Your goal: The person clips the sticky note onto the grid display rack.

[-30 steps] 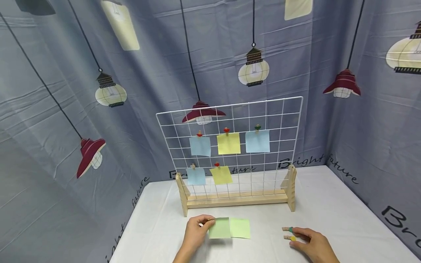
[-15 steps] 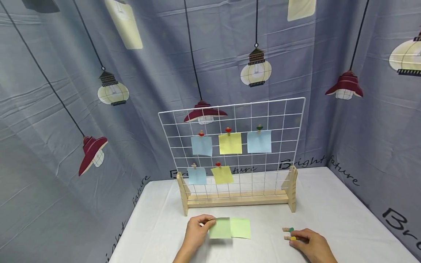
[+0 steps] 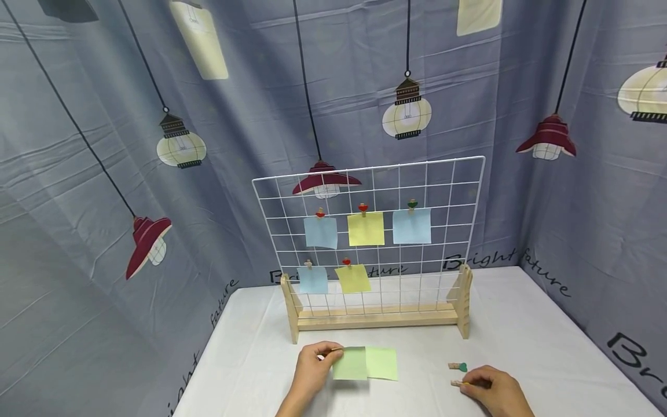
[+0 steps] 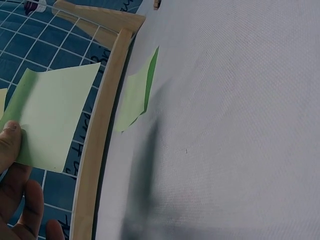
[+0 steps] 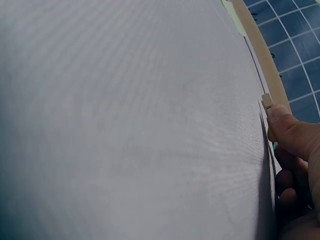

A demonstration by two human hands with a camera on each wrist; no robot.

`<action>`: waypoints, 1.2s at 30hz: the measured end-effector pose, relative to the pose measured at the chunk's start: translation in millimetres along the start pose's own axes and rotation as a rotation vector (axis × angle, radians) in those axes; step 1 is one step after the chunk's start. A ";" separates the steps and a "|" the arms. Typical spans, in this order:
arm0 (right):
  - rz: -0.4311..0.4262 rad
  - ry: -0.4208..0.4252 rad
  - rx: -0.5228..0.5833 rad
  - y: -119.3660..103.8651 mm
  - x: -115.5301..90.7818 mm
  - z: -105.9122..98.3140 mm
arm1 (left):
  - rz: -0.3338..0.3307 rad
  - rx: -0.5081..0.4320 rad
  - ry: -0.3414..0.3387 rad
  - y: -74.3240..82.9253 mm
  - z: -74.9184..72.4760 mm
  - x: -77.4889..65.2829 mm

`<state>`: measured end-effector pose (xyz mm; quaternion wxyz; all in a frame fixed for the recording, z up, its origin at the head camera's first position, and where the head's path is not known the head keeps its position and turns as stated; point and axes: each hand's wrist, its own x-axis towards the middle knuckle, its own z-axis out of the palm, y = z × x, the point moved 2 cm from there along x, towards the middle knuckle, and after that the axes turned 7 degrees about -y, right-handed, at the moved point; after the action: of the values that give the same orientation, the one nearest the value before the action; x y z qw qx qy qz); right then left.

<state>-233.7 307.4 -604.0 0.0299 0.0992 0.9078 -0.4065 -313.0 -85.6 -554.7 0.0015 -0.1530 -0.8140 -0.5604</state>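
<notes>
My left hand [image 3: 311, 370] pinches a green sticky note [image 3: 350, 364] by its upper left corner; in the left wrist view the thumb lies on the raised note [image 4: 57, 117]. A second green sticky note [image 3: 382, 364] lies on the table just right of it. At the right, my right hand [image 3: 495, 389] pinches a small wooden clothespin [image 3: 455, 383] with a yellow decoration, its bare end poking out past the fingertips. The right wrist view shows the thumb over that clothespin [image 5: 266, 100]. Another clothespin with a green heart [image 3: 458, 366] lies just beyond the fingers.
Behind the hands stands a white wire grid [image 3: 417, 272] on a wooden base [image 3: 377, 321]. Blue notes [image 3: 411, 226] and yellow notes [image 3: 366, 229] hang from it in two rows, each under a clothespin. A patterned curtain [image 3: 234, 145] surrounds the white table [image 3: 250, 347].
My right fingers have closed on the yellow clothespin, which has turned slightly and is now mostly covered. The left hand still holds its green note in the same place.
</notes>
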 end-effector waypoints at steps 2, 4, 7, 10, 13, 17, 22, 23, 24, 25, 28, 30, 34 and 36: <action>0.013 -0.005 0.002 -0.3 0.7 0.0 | 0.012 0.007 0.006 0.3 0.0 -0.1; 0.028 -0.018 0.015 -1.1 1.4 -0.4 | 0.021 0.008 0.008 0.6 -0.2 0.2; 0.052 -0.037 0.053 -2.9 1.9 -1.3 | 0.017 0.008 0.006 1.0 -0.1 1.7; 0.047 -0.040 0.076 -4.9 1.2 -2.7 | 0.009 0.007 -0.005 2.4 0.9 4.0; 0.036 -0.036 0.074 -8.0 0.8 -4.1 | -0.004 0.009 -0.016 4.4 1.3 7.1; 0.041 -0.036 0.066 -12.6 0.2 -5.2 | -0.020 0.027 -0.026 6.6 1.6 11.2; 0.032 -0.027 0.074 -20.9 -0.3 -7.9 | 0.011 0.035 -0.034 12.0 2.1 15.6; 0.027 -0.022 0.072 -22.9 -0.4 -8.9 | 0.018 0.031 -0.035 13.1 2.2 16.6; 0.022 -0.021 0.076 -25.0 -0.3 -10.0 | 0.026 0.031 -0.035 14.3 2.3 17.6; 0.017 -0.020 0.077 -27.0 -0.2 -11.2 | 0.027 0.029 -0.038 15.2 2.5 18.6; -0.010 -0.014 0.075 -31.3 -0.7 -16.0 | 0.020 0.037 -0.051 17.8 3.9 21.2; -0.046 -0.005 0.063 -34.1 -0.9 -20.2 | 0.016 0.044 -0.057 19.5 5.0 22.4; -0.126 0.022 0.024 -42.0 0.0 -30.0 | 0.038 0.047 -0.053 25.0 6.2 24.8; -0.167 0.034 0.009 -47.6 1.3 -34.7 | 0.059 0.044 -0.046 28.2 6.4 26.5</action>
<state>-243.8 302.5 -546.1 -0.0199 0.0301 0.9115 -0.4098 -330.1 -64.0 -526.8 0.0025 -0.1896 -0.8211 -0.5384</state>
